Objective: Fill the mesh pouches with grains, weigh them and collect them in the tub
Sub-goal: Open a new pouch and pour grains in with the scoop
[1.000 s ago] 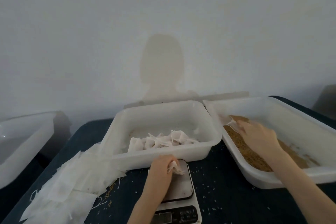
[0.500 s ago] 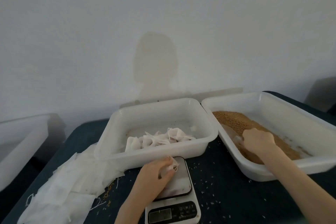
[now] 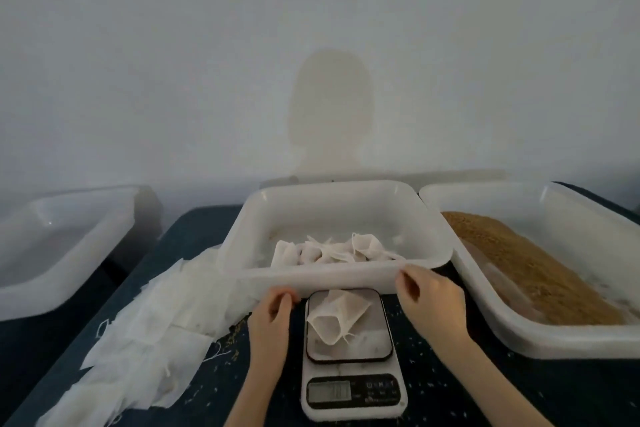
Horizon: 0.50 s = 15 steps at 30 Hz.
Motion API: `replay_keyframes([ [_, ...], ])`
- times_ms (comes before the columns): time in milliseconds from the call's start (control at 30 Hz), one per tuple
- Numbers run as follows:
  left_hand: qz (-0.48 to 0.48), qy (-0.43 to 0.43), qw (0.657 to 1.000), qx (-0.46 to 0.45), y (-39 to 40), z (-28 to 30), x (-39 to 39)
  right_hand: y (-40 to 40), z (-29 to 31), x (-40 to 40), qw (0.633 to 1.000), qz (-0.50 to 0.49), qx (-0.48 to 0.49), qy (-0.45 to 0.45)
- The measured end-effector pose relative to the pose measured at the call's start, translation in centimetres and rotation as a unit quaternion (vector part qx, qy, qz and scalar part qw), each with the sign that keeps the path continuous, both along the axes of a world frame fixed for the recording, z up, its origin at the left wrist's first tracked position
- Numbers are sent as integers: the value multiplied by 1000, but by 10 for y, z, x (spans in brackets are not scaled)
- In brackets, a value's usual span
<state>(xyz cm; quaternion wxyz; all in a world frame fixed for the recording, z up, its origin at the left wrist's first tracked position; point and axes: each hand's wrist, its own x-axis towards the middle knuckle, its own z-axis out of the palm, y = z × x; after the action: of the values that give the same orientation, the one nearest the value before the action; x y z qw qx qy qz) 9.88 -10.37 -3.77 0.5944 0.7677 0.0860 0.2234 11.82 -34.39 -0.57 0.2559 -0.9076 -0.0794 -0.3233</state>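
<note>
Mesh pouch [image 3: 337, 321]: now released, lying alone on the scale [image 3: 350, 350] at the tabletop's near edge, weighing underway. Left hand [image 3: 272, 314] and right hand [image 3: 431, 302]: withdrawn either side, fingers loosely curled, holding nothing. Tub [image 3: 332, 276]: just behind.

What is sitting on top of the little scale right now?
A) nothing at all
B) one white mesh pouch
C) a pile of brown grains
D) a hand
B: one white mesh pouch lies alone on the scale platform, with the left hand and right hand off to either side, not touching it.
</note>
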Motion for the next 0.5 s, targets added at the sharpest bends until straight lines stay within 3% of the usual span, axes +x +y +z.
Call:
replay_keyframes([
  [100,29,24,999,-12,2,-4,2,3,-32,7,995,-17,43,89],
  [367,59,72,988,-127,8,-9,8,-10,-49,23,969,-19,179,171],
  [500,66,79,983,-149,11,-10,8,-11,-51,25,966,-13,184,180],
])
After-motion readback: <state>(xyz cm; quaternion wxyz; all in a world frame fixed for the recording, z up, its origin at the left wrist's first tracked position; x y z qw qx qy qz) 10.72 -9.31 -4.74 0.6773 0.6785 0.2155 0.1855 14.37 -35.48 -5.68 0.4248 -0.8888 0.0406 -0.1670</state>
